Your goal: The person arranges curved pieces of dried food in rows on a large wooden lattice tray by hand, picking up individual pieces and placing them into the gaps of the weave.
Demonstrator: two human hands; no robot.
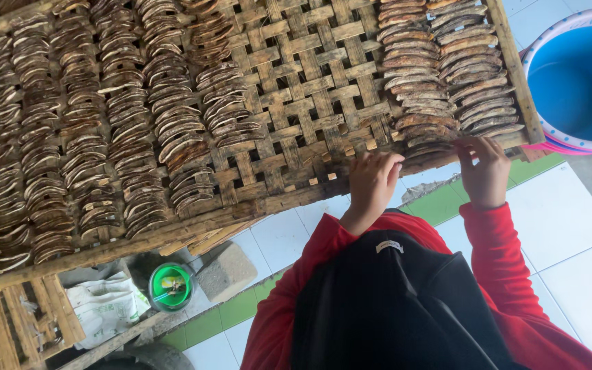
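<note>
A large woven bamboo tray (310, 89) holds rows of brown dried slices. My left hand (371, 181) rests on the tray's near edge with its fingers curled in; nothing shows in it. My right hand (484, 171) is at the near end of the right-hand rows of slices (440, 75), its fingertips pinching a slice at the row's end. Both arms are in red sleeves. A bare stretch of weave lies between the right rows and the many rows on the left (104, 130).
A blue plastic basin (577, 82) with a pink-and-white rim stands to the right of the tray. Below the tray on the tiled floor are a green cup (170, 286), a grey block (225, 269), a white sack (104, 308) and a wooden frame (22, 322).
</note>
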